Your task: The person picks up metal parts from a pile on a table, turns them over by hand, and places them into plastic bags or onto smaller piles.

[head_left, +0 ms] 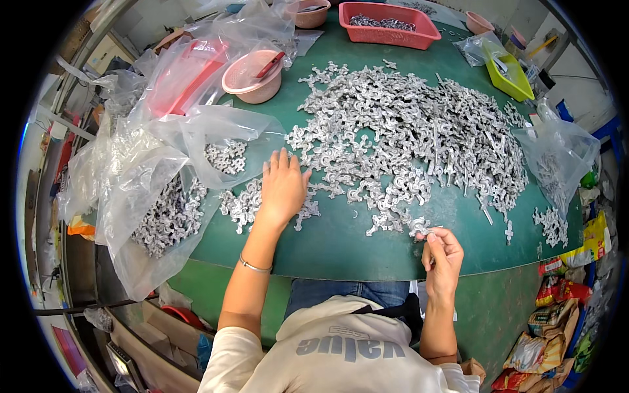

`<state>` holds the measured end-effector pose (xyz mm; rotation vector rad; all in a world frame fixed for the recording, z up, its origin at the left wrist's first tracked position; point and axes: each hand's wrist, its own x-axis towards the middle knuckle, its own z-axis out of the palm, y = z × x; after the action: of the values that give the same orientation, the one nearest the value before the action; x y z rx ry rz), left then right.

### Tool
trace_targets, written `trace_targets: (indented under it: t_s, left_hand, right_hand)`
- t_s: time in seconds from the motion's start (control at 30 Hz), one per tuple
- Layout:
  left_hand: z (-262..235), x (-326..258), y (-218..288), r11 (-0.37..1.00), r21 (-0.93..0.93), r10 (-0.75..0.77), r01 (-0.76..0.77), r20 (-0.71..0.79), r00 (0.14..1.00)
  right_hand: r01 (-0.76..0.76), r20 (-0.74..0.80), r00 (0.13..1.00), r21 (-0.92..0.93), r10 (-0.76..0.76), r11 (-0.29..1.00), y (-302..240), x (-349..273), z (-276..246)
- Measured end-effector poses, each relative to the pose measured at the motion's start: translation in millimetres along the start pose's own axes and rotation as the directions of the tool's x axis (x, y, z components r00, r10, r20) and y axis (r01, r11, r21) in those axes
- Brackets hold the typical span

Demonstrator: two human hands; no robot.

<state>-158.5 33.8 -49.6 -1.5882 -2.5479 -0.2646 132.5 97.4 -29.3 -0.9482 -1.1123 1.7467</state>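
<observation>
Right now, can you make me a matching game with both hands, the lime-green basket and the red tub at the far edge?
Things:
1. Left hand
2. Right hand
3. Lime-green basket
4. Red tub at the far edge

Places and states:
A. Holding one metal piece
B. Has silvery metal parts inside
C. Back facing up, over a small cluster of metal pieces
D. Near the far right corner of the green table

Right pairs: 1-C, 2-A, 3-D, 4-B
</observation>
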Motion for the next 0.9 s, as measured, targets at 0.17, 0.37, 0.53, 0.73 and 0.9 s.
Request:
trace_targets:
  t_s: [0.17, 0.37, 0.53, 0.73, 0.9]
  left_hand:
    - [-6, -2, -1, 0.994, 0.109, 0.007, -0.012, 0.046, 0.999]
    - [-22, -19, -11, 0.996, 0.061, 0.061, -0.064, 0.045, 0.997]
    - [-36, -29, -14, 0.998, 0.002, 0.061, -0.061, 0.099, 0.993]
    - [-46, -39, -20, 0.993, -0.112, 0.064, -0.046, 0.158, 0.985]
    - [-49, -34, -14, 0.950, -0.285, 0.143, -0.127, 0.036, 0.989]
  right_hand:
    - [-0.019, 0.008, 1.000, 0.023, 0.018, 1.000, 1, 0, -7]
    - [-0.033, 0.006, 0.999, 0.057, 0.033, 0.998, 4, -1, -9]
    - [-0.036, 0.020, 0.999, 0.068, 0.034, 0.997, 2, -2, -6]
    - [-0.035, 0.032, 0.999, 0.034, 0.034, 0.999, 4, -5, -5]
    - [-0.058, 0.062, 0.997, 0.087, 0.053, 0.994, 4, -4, -3]
